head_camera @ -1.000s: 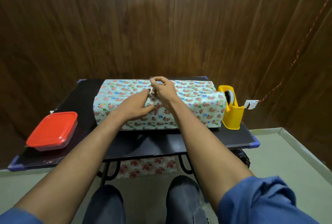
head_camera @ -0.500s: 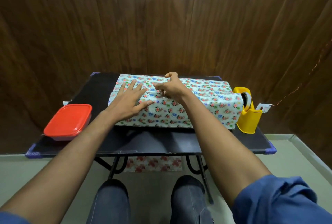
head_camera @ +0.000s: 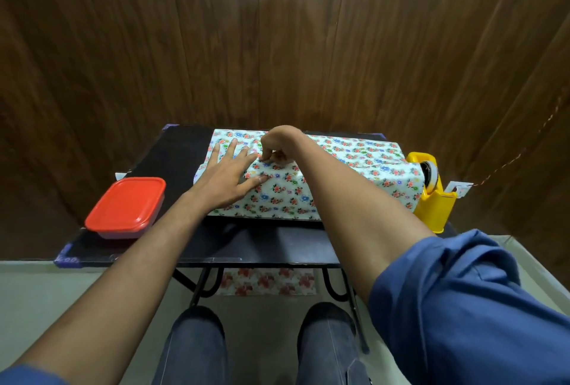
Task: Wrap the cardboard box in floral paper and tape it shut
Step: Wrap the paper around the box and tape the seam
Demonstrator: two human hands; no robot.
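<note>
a dark wooden wall [head_camera: 277, 45] fills everything behind my black table [head_camera: 262, 245]. on the table lies the cardboard box [head_camera: 339, 174], long side toward me and covered in floral paper [head_camera: 287, 196]. my left hand [head_camera: 228, 174] lies flat on its left part with fingers spread, pressing the paper down. my right hand [head_camera: 277, 150] is just beside it on the top, fingers curled down and pinching at the paper; i cannot tell whether there is tape under them. a red lidded container [head_camera: 126, 207] sits at the table's left, well apart from the box. a yellow tape dispenser [head_camera: 431, 193] stands against the box's right end.
</note>
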